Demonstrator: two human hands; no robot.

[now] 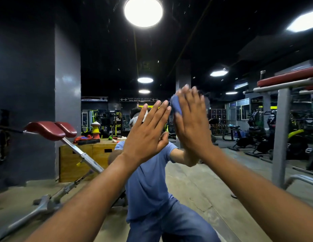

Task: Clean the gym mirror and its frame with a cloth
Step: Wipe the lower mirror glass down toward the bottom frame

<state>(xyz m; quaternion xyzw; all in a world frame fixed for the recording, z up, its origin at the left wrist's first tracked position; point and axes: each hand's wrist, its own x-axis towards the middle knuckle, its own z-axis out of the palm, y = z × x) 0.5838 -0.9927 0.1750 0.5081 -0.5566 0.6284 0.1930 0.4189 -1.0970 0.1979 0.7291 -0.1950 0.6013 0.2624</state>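
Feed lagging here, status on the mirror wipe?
Right hand flat, pressing blue cloth to mirror. Left hand open, flat on the glass, no cloth. Nothing between hands and glass.

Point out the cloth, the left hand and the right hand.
cloth point(175, 105), head view, on the blue fold showing left of the fingers.
left hand point(147, 135), head view, on the back of the hand.
right hand point(192, 123), head view, on the back of the hand.
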